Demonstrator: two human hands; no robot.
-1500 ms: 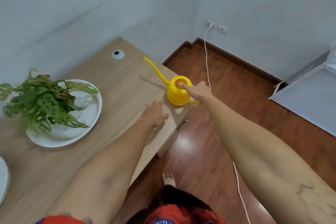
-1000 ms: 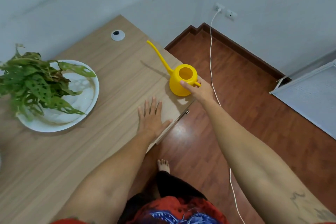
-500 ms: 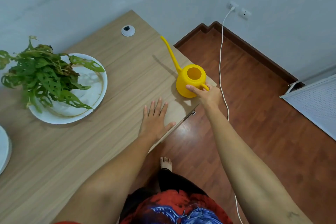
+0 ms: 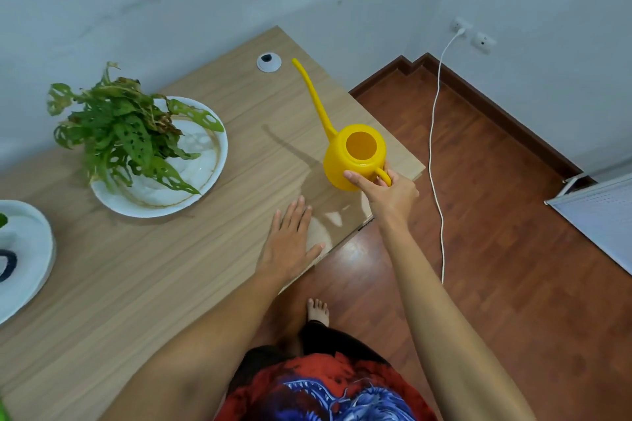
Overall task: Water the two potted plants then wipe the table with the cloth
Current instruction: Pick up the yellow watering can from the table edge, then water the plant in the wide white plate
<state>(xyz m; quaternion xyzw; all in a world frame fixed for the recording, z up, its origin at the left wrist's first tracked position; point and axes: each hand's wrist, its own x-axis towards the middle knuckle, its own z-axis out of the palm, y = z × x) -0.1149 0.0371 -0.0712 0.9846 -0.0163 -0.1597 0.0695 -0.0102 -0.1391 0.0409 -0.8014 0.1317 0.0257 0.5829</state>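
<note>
A yellow watering can (image 4: 342, 161) with a long thin spout pointing away from me hangs just above the right end of the wooden table (image 4: 143, 270). My right hand (image 4: 390, 195) is shut on its handle. My left hand (image 4: 290, 246) lies flat and open on the table near the front edge. A leafy green plant (image 4: 119, 133) stands in a white dish (image 4: 205, 178) at the left. Part of a second white pot (image 4: 30, 249) shows at the far left edge. No cloth is in view.
A white cable grommet (image 4: 269, 62) sits at the table's back edge. A white cord (image 4: 434, 147) runs from a wall socket (image 4: 461, 27) across the red wooden floor. A white panel (image 4: 602, 215) lies at the right. My bare foot (image 4: 318, 311) is below the table edge.
My right hand has closed around the can's handle and raised the can off the table, so its shadow now falls apart from it. My left hand has stayed flat on the table.
</note>
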